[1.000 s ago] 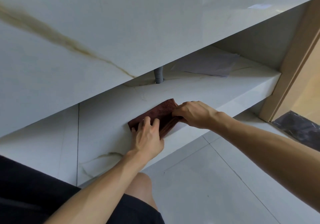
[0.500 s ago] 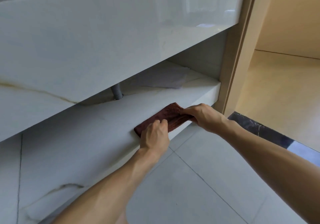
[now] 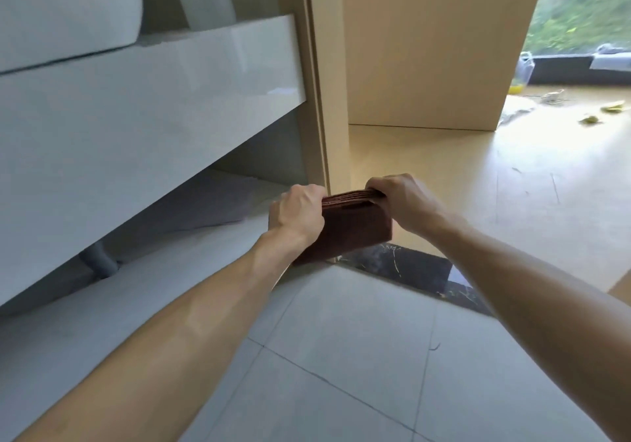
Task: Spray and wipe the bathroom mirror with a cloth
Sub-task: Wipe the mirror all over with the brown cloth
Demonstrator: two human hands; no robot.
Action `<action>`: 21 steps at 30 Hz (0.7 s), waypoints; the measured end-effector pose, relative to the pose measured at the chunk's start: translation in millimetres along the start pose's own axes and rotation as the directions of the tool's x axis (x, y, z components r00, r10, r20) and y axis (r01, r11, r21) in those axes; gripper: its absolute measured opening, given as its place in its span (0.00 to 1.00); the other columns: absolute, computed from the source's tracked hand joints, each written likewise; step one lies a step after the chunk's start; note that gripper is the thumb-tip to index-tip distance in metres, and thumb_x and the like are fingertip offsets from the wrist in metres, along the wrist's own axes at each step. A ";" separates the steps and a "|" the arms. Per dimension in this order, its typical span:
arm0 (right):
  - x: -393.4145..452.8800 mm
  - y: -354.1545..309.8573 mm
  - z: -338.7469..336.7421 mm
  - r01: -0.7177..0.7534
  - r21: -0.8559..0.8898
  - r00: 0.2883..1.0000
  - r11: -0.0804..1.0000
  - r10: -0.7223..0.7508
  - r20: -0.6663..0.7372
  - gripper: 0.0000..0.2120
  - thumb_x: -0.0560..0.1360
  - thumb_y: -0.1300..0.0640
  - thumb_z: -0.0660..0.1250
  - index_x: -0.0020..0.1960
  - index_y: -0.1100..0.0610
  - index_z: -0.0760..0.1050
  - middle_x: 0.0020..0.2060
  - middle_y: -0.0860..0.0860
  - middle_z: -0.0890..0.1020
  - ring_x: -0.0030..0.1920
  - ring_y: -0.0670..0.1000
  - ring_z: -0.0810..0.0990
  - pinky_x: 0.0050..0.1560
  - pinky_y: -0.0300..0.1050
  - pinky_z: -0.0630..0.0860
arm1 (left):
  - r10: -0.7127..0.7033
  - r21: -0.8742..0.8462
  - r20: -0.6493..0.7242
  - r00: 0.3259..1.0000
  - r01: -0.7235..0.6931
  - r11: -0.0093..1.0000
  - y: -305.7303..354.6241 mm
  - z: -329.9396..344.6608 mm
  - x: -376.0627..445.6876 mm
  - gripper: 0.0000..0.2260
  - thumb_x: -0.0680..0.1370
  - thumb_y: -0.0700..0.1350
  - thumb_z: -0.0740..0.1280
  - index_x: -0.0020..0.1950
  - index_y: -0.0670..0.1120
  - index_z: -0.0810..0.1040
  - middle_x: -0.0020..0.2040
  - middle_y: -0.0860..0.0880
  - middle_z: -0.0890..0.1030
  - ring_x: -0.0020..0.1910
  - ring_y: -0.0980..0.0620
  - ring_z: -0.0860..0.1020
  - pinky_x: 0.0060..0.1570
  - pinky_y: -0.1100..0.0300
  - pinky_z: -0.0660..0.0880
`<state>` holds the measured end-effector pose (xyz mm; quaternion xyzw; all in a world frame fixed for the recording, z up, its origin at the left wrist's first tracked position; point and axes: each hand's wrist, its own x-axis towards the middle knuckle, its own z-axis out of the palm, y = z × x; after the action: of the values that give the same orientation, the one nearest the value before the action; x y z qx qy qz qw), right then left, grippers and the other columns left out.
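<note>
I see both hands clamped on a folded dark-brown cloth, left hand and right hand gripping its top corners, held right of the white marble vanity shelf, beige door frame just behind, black marble threshold below.

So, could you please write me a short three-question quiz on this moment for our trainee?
1. True or false: the folded brown cloth is lying on the lower shelf.
2. Which hands hold the cloth? A) left hand only B) right hand only C) both
3. Fill in: the dark strip across the doorway floor is the ____.

Key:
1. False. It is held in the air, in front of the door frame.
2. C. The left hand grips its left end, the right hand its right end.
3. Threshold.
</note>
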<state>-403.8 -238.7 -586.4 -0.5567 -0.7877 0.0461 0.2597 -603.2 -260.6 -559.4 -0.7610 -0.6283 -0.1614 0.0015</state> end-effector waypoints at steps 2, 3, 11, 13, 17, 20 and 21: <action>6.2 5.2 -28.5 -0.025 -0.038 0.998 0.999 0.023 -0.055 0.06 0.79 0.56 0.65 0.46 0.54 0.79 0.38 0.54 0.81 0.39 0.59 0.79 0.40 0.54 0.79 | 0.018 -0.029 -0.039 0.999 -0.019 0.999 16.3 -17.0 13.9 0.12 0.78 0.37 0.60 0.52 0.50 0.80 0.46 0.46 0.81 0.47 0.41 0.79 0.42 0.54 0.69; 11.6 5.8 -43.8 -0.037 -0.053 0.996 0.998 0.032 -0.084 0.05 0.79 0.56 0.65 0.47 0.54 0.79 0.39 0.53 0.81 0.40 0.59 0.79 0.40 0.53 0.79 | 0.030 -0.044 -0.060 0.998 -0.033 0.998 23.5 -27.6 20.4 0.12 0.78 0.38 0.60 0.53 0.50 0.80 0.47 0.46 0.82 0.46 0.42 0.79 0.42 0.54 0.70; 85.1 -35.1 -172.8 -0.070 0.026 0.964 0.997 0.074 -0.254 0.03 0.76 0.60 0.66 0.45 0.54 0.77 0.39 0.47 0.78 0.42 0.56 0.76 0.43 0.51 0.76 | 0.087 -0.247 -0.092 0.992 -0.108 0.963 52.5 -168.3 82.8 0.05 0.80 0.43 0.65 0.52 0.51 0.79 0.45 0.51 0.82 0.46 0.47 0.80 0.46 0.51 0.78; 112.4 -54.1 -209.2 -0.066 0.039 0.963 0.997 0.074 -0.258 0.01 0.76 0.59 0.66 0.46 0.54 0.76 0.39 0.47 0.78 0.43 0.56 0.76 0.44 0.52 0.76 | 0.093 -0.263 -0.067 0.993 -0.108 0.959 55.1 -221.3 99.9 0.04 0.79 0.42 0.66 0.48 0.51 0.78 0.43 0.52 0.81 0.45 0.48 0.80 0.44 0.54 0.76; 179.0 -113.9 -293.1 -0.020 0.116 0.966 0.993 0.049 -0.252 0.05 0.76 0.57 0.67 0.52 0.51 0.75 0.41 0.49 0.80 0.43 0.55 0.77 0.45 0.51 0.76 | 0.047 -0.262 -0.094 0.994 -0.070 0.963 49.5 -342.7 131.9 0.04 0.78 0.43 0.67 0.48 0.51 0.80 0.43 0.50 0.82 0.46 0.48 0.80 0.46 0.54 0.77; 232.5 -167.3 -356.6 0.049 0.129 0.970 0.990 -0.017 -0.241 0.04 0.77 0.57 0.67 0.50 0.51 0.73 0.40 0.49 0.80 0.42 0.55 0.77 0.44 0.50 0.75 | -0.018 -0.255 -0.132 0.991 -0.017 0.967 36.4 -435.2 149.8 0.02 0.77 0.44 0.69 0.47 0.51 0.81 0.42 0.50 0.82 0.46 0.47 0.80 0.46 0.54 0.77; 249.6 -186.4 -377.2 0.073 0.127 0.971 0.989 -0.042 -0.236 0.04 0.77 0.56 0.67 0.49 0.51 0.73 0.40 0.49 0.79 0.42 0.54 0.76 0.43 0.50 0.74 | -0.039 -0.252 -0.149 0.988 0.000 0.968 31.5 -467.0 154.6 0.02 0.76 0.45 0.70 0.47 0.51 0.81 0.42 0.50 0.82 0.46 0.47 0.80 0.46 0.55 0.76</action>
<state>-450.3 -165.6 -105.0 -0.5163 -0.7628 0.0263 0.3885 -662.4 -215.3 -72.2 -0.7340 -0.6085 -0.2977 -0.0484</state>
